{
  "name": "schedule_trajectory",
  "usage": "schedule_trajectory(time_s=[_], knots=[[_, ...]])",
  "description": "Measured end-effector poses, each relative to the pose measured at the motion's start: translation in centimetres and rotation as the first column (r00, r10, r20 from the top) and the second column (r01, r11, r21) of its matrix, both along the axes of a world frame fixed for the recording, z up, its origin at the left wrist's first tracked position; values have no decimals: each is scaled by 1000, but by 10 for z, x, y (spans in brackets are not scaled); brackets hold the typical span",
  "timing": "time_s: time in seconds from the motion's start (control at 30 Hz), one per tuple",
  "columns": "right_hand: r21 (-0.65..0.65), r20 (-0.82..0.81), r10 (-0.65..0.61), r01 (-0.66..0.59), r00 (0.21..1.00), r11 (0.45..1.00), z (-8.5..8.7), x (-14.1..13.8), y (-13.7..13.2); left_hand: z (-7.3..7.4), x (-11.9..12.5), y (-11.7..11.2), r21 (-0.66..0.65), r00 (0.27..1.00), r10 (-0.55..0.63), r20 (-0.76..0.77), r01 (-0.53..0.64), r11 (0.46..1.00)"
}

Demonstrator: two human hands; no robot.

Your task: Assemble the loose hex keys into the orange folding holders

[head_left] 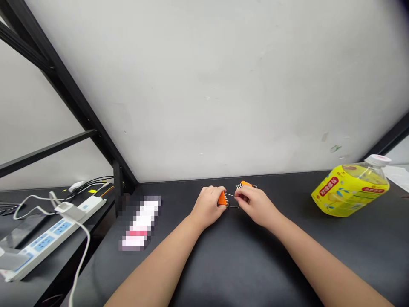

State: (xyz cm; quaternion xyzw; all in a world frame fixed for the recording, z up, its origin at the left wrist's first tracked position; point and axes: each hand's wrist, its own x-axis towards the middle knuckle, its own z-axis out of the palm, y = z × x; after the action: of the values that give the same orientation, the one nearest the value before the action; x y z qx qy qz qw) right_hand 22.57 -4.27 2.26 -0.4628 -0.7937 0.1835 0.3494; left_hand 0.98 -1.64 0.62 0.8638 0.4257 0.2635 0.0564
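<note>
My left hand [207, 207] is closed around an orange hex key holder [222, 198], with its fingers covering much of it. Several small metal ends show along the holder's right side. Between thumb and fingertips, my right hand [257, 205] pinches a thin metal hex key [230, 195], whose other end reaches toward the holder; whether it touches is too small to tell. A darker bent key [234, 207] sticks out just below, near my left thumb. Behind my right hand lies a second orange piece [245, 183] with several silver keys, partly hidden by the hand.
A yellow-labelled drink bottle [349, 189] with a white cap is at the right on the black table [223, 264]. A blurred-out flat item [142, 224] lies left. Further left are a white power strip [53, 238], cables and a black metal frame [68, 91]. A pale wall [207, 85] stands behind.
</note>
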Motion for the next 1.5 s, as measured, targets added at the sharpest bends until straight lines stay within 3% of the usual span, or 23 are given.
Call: schedule_trajectory(time_s=[0.23, 0.73, 1.0, 1.5], knots=[[-27, 22, 20, -19, 1000, 999, -1, -1, 0, 1, 0, -2, -9, 999, -33, -25, 33, 999], [88, 199, 33, -51, 979, 995, -3, 9, 0, -1, 1, -3, 14, 991, -82, -109, 84, 996], [26, 109, 49, -52, 993, 998, 3, 5, -3, -1, 4, -4, -3, 989, -100, -106, 101, 995], [46, 33, -1, 0, 999, 999, 3, 6, -4, 0, 4, -6, -24, 999, -37, -31, 36, 999]])
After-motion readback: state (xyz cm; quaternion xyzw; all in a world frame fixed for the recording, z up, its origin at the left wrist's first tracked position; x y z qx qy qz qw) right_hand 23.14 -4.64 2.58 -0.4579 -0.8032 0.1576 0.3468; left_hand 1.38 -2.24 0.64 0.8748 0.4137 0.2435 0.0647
